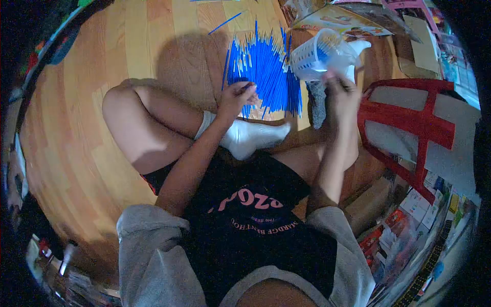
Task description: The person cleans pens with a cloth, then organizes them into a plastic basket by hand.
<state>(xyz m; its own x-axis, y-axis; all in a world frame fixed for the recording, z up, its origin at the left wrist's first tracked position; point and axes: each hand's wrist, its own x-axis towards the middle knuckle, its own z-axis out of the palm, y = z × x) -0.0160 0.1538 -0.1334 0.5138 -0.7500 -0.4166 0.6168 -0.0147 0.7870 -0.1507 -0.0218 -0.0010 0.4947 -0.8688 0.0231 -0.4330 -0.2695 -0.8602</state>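
Note:
A wide heap of thin blue sticks (266, 77) with pale tips lies on the wooden floor in front of me. At the heap's near left side is my left hand (239, 97), its fingers curled in and close over the sticks. I cannot tell what, if anything, it pinches. A white basket with holes in its wall (305, 60) lies tilted to the right of the heap, and more of the sticks show inside it. My right hand (341, 91) is at the basket's near rim, its fingers smeared by motion. A whitish blur covers part of the basket's mouth.
My white-socked foot (245, 138) rests just this side of the heap. A grey fuzzy thing (317, 105) lies below the basket. One loose blue stick (225, 23) is farther back. Boxes (348, 20) stand behind, and a red-framed panel (434, 123) is at the right.

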